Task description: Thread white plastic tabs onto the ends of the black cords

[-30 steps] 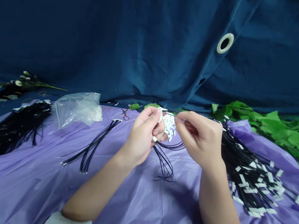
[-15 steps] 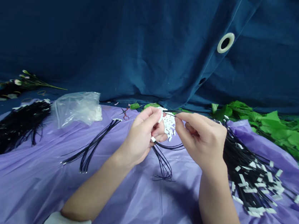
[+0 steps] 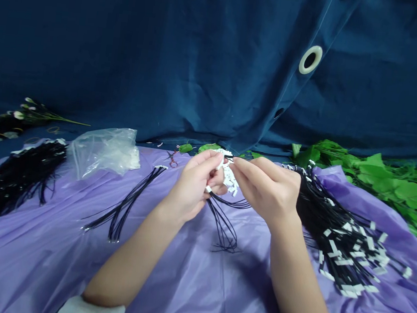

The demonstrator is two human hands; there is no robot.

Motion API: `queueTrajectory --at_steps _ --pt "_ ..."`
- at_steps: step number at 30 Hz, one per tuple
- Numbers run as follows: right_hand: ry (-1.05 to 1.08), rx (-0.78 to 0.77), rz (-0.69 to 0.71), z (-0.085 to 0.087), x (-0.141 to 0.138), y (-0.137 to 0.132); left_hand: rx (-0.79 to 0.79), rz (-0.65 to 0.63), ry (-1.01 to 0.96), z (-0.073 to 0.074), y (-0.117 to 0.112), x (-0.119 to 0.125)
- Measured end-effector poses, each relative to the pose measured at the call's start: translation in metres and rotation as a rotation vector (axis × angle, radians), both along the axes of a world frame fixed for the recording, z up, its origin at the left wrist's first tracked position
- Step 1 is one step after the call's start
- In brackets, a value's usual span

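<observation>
Lying along the left edge of the frame, a thick heap of black wires spreads over the purple sheet, with a clear plastic bag just beside it. Next comes a small bundle of wires at centre left, its white end toward the back, near small scissors.

At the centre, the left hand has thumb and forefinger pinched on a white connector; its lower fingers curl at a second white end piece, from which looped wires trail below. Behind lies a pile of small white pieces. Right of centre, the right hand has thumb and index fingertips closed on a thin black wire that meets the connector; the other fingers fold in, and what they hold cannot be told.

To do this well, I would grip the wire close to its tip so that it cannot bend, keep it in line with the connector, and let the left pinch stay firm while the trailing loops hang free.

At the right, white-tipped wires fan out below green leaves.
</observation>
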State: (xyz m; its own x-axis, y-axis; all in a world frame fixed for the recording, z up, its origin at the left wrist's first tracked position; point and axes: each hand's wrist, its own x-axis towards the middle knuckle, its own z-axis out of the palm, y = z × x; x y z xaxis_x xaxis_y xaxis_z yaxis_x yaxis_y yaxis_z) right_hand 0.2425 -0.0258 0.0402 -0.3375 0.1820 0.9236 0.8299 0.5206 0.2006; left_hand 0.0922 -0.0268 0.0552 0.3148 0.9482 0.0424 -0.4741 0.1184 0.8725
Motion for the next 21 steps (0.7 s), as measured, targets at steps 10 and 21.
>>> queueTrajectory --at_steps 10,21 --pt "0.156 -0.252 0.092 -0.02 -0.007 0.018 -0.07 -0.034 -0.001 -0.013 0.02 0.0" --pt "0.752 -0.591 0.401 -0.02 0.03 -0.022 0.023 0.071 -0.356 0.013 0.021 0.019"
